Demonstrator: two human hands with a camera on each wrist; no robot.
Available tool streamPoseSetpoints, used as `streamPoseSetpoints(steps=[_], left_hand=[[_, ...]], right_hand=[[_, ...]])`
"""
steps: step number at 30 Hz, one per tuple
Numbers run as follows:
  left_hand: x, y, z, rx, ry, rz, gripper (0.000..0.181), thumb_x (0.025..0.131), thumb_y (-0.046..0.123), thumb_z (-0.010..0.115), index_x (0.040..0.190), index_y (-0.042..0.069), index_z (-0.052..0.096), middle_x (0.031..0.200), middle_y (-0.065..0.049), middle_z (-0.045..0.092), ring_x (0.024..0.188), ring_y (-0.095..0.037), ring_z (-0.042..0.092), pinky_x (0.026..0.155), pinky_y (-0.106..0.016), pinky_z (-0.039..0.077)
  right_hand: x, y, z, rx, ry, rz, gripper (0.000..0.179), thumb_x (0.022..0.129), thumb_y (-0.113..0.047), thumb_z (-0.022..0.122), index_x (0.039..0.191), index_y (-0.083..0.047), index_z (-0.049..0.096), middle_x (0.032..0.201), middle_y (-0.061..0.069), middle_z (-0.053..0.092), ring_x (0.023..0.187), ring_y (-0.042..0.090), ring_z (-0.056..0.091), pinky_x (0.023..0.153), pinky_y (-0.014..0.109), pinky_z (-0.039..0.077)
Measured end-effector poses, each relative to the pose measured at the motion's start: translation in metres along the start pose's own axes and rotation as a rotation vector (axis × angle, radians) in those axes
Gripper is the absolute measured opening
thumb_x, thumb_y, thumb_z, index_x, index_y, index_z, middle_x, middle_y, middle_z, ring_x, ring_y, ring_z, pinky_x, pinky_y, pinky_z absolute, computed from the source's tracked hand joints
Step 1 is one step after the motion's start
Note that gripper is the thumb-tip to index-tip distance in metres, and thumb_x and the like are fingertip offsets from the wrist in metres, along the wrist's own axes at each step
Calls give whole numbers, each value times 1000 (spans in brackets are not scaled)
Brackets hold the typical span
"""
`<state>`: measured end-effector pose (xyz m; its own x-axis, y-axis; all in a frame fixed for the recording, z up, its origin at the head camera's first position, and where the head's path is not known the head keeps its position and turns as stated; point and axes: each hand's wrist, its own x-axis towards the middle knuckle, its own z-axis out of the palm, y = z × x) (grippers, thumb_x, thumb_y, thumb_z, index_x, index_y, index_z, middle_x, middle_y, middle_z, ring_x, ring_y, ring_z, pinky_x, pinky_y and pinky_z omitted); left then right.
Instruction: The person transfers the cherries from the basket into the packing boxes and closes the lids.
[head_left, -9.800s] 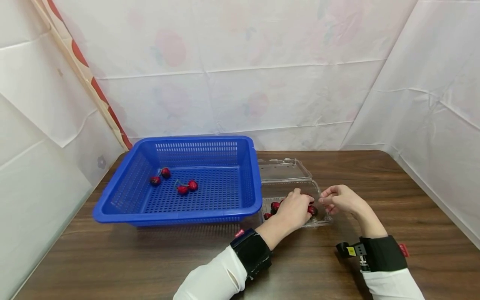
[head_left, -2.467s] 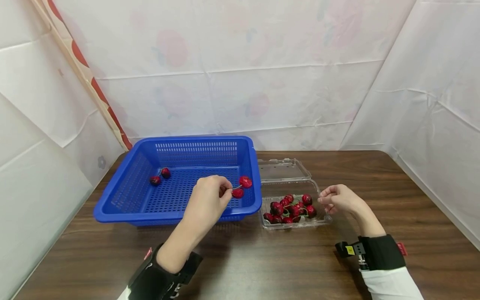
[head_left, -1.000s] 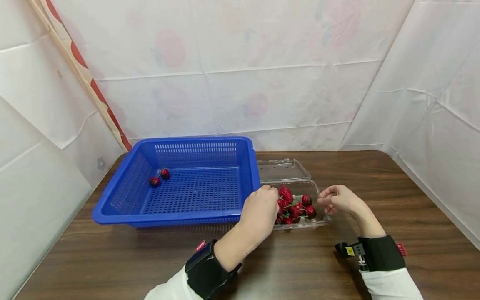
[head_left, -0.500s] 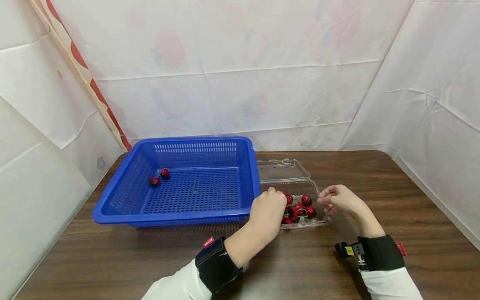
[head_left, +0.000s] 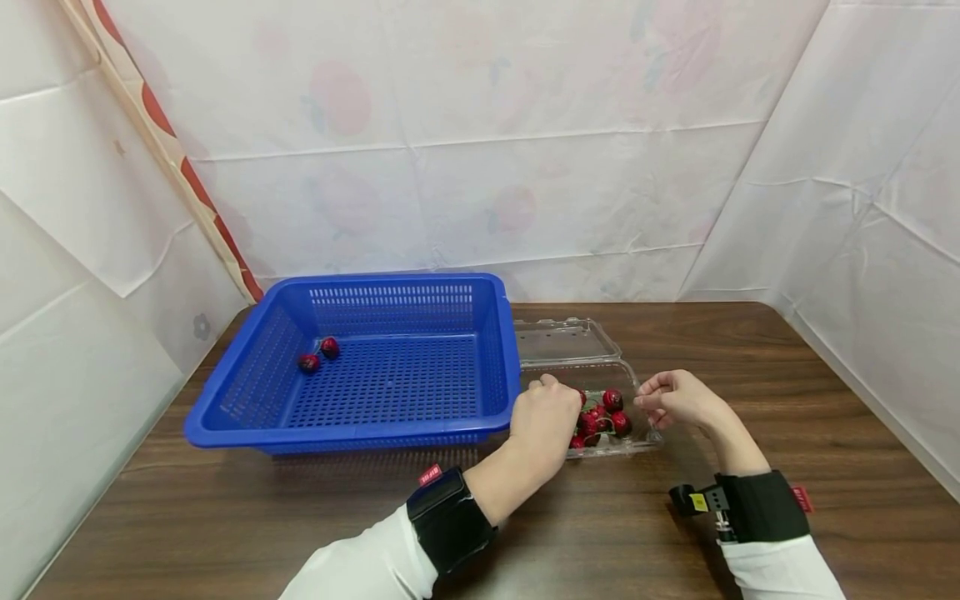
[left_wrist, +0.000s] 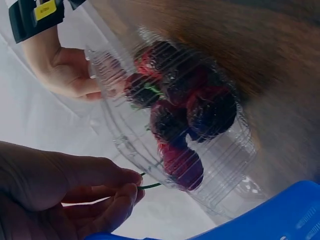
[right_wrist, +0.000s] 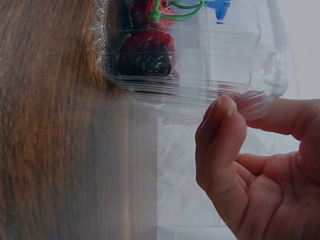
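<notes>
My left hand (head_left: 545, 422) is over the left part of a clear plastic clamshell box (head_left: 636, 385), covering some of the cherries in it. In the left wrist view, its thumb and fingertips pinch a thin green cherry stem (left_wrist: 151, 186) at the box's rim. One red cherry (left_wrist: 183, 167) lies nearest that stem inside the box. Several dark red cherries (head_left: 597, 419) with green stems fill the middle and right of the box. My right hand (head_left: 684, 402) pinches the box's right edge between thumb and fingers, as the right wrist view shows.
A blue perforated basket (head_left: 352, 436) stands left of the box, close against it. Two joined cherries (head_left: 318, 356) lie at its left side. The box's lid (head_left: 566, 340) is folded back behind it on the brown wooden table (head_left: 247, 525). White sheeting (head_left: 465, 150) hangs behind.
My left hand has carried a pair of cherries by the stem from the basket into the box, then shifted slightly right. The right hand has stayed at the box's edge.
</notes>
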<state>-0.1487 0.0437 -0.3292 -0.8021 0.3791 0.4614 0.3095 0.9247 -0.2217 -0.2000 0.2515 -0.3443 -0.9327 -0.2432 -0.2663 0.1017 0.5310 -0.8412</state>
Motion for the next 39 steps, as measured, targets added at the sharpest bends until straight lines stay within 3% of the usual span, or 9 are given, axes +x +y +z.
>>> streamPoseSetpoints(steps=[12, 21, 24, 30, 39], left_hand=[[3, 3, 6, 59, -40, 6, 14, 79, 10, 62, 68, 14, 70, 61, -3, 50, 52, -10, 48, 42, -20, 43], [2, 2, 5, 64, 16, 11, 10, 79, 11, 62, 71, 9, 69, 60, -1, 48, 52, -9, 48, 42, -19, 43], [3, -1, 2, 29, 4, 32, 8, 78, 11, 63, 73, 8, 69, 62, -2, 50, 54, -10, 49, 44, -19, 44], [2, -8, -8, -99, -93, 91, 4, 76, 13, 68, 75, 9, 66, 67, -2, 52, 59, -12, 52, 47, -24, 47], [1, -18, -22, -176, -51, 150, 8, 79, 17, 64, 79, 11, 61, 73, -1, 56, 64, -12, 55, 48, -24, 47]], right_hand=[[0, 0, 0, 9, 4, 5, 21, 85, -6, 56, 94, 11, 47, 67, 5, 54, 57, 14, 53, 55, 33, 49], [-2, 0, 0, -7, 20, 4, 21, 85, -6, 55, 93, 11, 47, 67, 6, 54, 57, 15, 53, 57, 36, 50], [-2, 0, 0, -10, 16, 1, 21, 85, -6, 55, 93, 11, 47, 67, 5, 54, 57, 14, 53, 57, 36, 50], [-2, -1, 0, -12, -5, -10, 20, 85, -5, 55, 92, 12, 48, 66, 4, 54, 57, 14, 53, 55, 34, 50], [-1, -1, -1, -4, -16, -12, 19, 85, -5, 55, 92, 12, 47, 64, 3, 53, 56, 14, 53, 55, 34, 50]])
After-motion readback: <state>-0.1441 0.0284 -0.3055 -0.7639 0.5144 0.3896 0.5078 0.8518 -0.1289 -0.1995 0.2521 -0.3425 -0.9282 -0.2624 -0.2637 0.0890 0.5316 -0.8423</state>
